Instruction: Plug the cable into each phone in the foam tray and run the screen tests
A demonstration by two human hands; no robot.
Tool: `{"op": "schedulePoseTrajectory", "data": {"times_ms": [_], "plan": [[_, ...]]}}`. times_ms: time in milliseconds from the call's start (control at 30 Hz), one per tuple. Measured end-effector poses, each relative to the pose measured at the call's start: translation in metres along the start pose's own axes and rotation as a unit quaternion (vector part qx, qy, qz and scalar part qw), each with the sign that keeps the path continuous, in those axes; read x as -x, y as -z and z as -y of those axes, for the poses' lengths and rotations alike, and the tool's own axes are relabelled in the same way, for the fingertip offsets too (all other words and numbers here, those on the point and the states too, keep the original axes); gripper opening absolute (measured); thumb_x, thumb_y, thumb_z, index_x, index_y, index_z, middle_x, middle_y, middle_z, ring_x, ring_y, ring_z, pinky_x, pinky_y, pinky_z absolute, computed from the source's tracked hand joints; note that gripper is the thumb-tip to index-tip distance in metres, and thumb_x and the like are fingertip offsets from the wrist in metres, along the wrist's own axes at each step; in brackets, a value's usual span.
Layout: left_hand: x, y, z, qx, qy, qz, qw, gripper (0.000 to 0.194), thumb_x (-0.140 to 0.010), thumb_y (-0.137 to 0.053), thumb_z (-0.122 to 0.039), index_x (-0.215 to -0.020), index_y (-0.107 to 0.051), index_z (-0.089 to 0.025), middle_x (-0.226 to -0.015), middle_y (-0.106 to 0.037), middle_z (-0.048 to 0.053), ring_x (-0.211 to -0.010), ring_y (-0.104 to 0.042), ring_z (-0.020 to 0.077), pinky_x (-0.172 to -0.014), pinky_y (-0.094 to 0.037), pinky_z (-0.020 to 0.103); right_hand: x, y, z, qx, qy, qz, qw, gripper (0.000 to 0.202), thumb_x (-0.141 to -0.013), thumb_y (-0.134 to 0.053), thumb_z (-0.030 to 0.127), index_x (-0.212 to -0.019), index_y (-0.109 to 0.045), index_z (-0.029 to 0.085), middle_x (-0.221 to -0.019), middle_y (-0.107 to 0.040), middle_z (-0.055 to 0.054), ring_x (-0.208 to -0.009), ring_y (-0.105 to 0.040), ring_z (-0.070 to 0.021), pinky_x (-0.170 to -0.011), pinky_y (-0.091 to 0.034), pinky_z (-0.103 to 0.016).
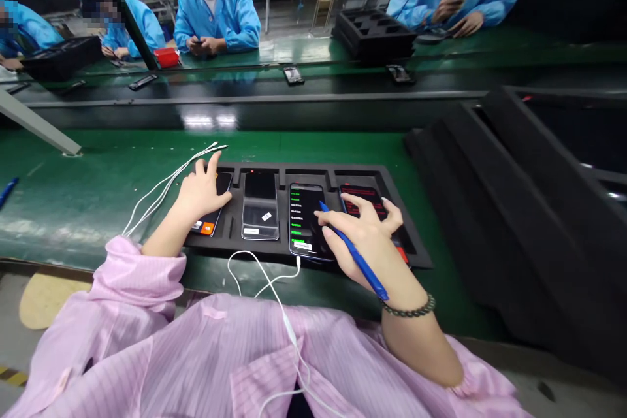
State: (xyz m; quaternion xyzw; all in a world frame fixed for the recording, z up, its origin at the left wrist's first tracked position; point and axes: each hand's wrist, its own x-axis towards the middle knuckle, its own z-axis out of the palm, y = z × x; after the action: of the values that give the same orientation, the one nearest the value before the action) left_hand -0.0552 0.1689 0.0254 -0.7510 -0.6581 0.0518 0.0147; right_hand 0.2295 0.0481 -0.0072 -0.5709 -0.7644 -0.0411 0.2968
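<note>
A black foam tray (411,241) holds several smartphones side by side. My left hand (198,196) rests over the leftmost phone (212,219), fingers spread and holding nothing, covering part of its screen. Beside it lies a phone with a dark screen (259,209) and a small white sticker. Green and white text lines show on the third phone (306,219), which has a white earphone plug (298,261) at its lower edge. In my right hand (362,235) is a blue pen (357,258), angled toward that phone. Its fingers partly cover the rightmost phone (365,196), whose screen has red text.
White cables (166,183) lie left of the tray. Stacked black foam trays (490,209) stand close on the right. Beyond the green bench, a conveyor (235,81) carries several phones. People in blue work clothes (220,6) sit across it.
</note>
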Motion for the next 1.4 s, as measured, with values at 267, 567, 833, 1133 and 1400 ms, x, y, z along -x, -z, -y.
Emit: {"op": "schedulePoseTrajectory", "data": {"times_ms": [267,567,833,1133,1400], "plan": [[-0.002,-0.006,0.006,0.018,-0.015,-0.029,0.999,0.096,-0.084,-0.063,-0.046,-0.158,-0.012,-0.014,-0.140,-0.046,0.025,-0.103,-0.068,0.0393,-0.085,-0.054,0.045,0.001,-0.001,-0.001,-0.023,0.013,0.003,1.000,0.025,-0.084,-0.048,0.015,-0.089,-0.070,0.026,-0.094,-0.076,-0.001,-0.124,-0.056,-0.0310,-0.110,-0.015,-0.060],[0.000,-0.001,0.009,0.056,-0.024,-0.023,0.998,0.100,-0.081,-0.069,-0.043,-0.158,-0.012,-0.013,-0.140,-0.046,0.027,-0.109,-0.066,0.0417,-0.091,-0.053,0.048,0.003,0.011,-0.006,-0.011,0.010,-0.014,1.000,0.024,-0.085,-0.048,0.018,-0.093,-0.068,0.027,-0.094,-0.077,0.000,-0.119,-0.059,-0.0301,-0.109,-0.018,-0.059],[0.002,0.001,0.013,0.096,-0.033,-0.009,0.995,0.108,-0.075,-0.075,-0.037,-0.158,-0.010,-0.014,-0.141,-0.047,0.024,-0.110,-0.066,0.0384,-0.092,-0.053,0.045,0.035,0.044,-0.045,0.020,-0.023,-0.137,0.990,0.016,-0.090,-0.049,0.023,-0.094,-0.064,0.027,-0.096,-0.073,-0.003,-0.096,-0.068,-0.0342,-0.094,-0.035,-0.058],[0.002,0.002,0.008,0.115,-0.016,-0.013,0.993,0.109,-0.074,-0.077,-0.032,-0.158,-0.010,-0.016,-0.149,-0.041,0.025,-0.117,-0.063,0.0383,-0.096,-0.053,0.047,0.065,0.045,-0.052,0.025,-0.098,-0.174,0.980,0.011,-0.093,-0.047,0.030,-0.091,-0.058,0.028,-0.090,-0.069,-0.005,-0.088,-0.067,-0.0353,-0.089,-0.040,-0.056],[0.027,0.016,-0.004,0.088,-0.052,-0.133,0.986,0.092,-0.077,-0.078,-0.035,-0.154,-0.030,-0.021,-0.158,-0.031,0.023,-0.137,-0.045,0.0470,-0.108,-0.041,0.063,0.071,0.041,-0.069,0.028,-0.067,-0.162,0.984,0.012,-0.094,-0.050,0.026,-0.095,-0.062,0.026,-0.103,-0.077,-0.004,-0.088,-0.067,-0.0266,-0.085,-0.038,-0.046]]}}
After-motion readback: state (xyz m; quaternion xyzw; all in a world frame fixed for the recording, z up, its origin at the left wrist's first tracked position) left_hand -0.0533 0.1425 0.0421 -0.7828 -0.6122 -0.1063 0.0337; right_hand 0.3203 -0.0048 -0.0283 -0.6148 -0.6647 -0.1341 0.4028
